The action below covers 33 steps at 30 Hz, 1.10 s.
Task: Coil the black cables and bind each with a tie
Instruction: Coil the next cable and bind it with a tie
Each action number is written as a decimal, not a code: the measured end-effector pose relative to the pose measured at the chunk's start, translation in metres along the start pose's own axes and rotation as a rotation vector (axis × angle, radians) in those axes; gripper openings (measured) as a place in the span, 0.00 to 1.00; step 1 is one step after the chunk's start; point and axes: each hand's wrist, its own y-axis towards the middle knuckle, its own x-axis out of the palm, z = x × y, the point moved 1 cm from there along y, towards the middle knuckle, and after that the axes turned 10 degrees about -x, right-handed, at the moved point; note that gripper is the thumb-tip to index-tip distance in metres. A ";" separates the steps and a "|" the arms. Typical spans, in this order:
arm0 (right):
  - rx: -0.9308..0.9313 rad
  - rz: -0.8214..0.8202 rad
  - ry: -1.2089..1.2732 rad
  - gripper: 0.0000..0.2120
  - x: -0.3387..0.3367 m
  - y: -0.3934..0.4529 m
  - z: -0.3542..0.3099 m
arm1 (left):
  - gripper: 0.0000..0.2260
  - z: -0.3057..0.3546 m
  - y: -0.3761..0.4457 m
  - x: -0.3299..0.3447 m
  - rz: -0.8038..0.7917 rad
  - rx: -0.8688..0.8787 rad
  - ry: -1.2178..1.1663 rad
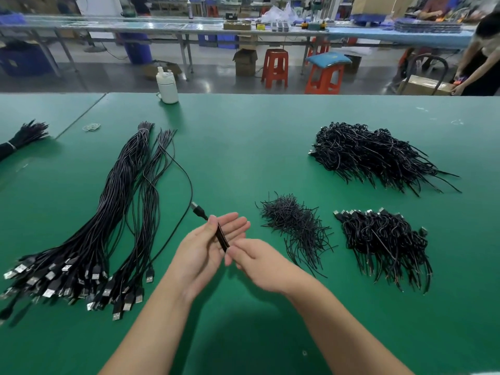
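- The broad green felt-like work table (243, 147) fills the lower two thirds of my view, with a factory aisle, long benches and red plastic stools (274, 67) beyond its far edge.
- To my left lies the long sheaf of straight black USB cables (108, 212), tied near its far end, the silver plugs fanned out toward me.
- At far right sits the big heap of coiled and bound black cables (373, 155); a smaller heap of the same bound cables (384, 242) lies nearer me, well apart from it.
- Between my hands and that nearer heap rests the loose pile of short black wire ties (295, 226).
- A further black cable bundle (24, 136) shows at the left edge of the table.
- My left hand (208, 244) is held palm up above the table, fingers nearly straight, thumb pressing a folded run of the single black cable (222, 236) against the palm.
- My right hand (259, 258) is just beside it, fingertips pinching the near end of that folded run; motion blurs the fingers.
- That cable's USB plug (197, 209) sticks out past my left thumb, and its free length arcs away toward the far end of the sheaf.
- A white plastic bottle (167, 86) stands at the table's far edge.
- A few pale rubber bands (91, 127) lie near the sheaf's far end.
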 end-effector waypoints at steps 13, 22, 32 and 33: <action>-0.028 0.205 0.521 0.24 0.004 -0.012 0.023 | 0.17 -0.012 -0.004 0.012 -0.079 -0.089 0.136; -0.088 0.401 -0.015 0.13 0.007 -0.018 0.029 | 0.18 -0.008 -0.004 0.022 0.238 0.053 0.979; -0.002 0.228 -0.429 0.10 0.016 -0.021 0.031 | 0.22 -0.009 -0.016 0.030 0.607 0.326 1.965; -0.003 0.215 -0.450 0.10 0.016 -0.022 0.031 | 0.22 -0.007 -0.012 0.025 0.526 0.288 1.903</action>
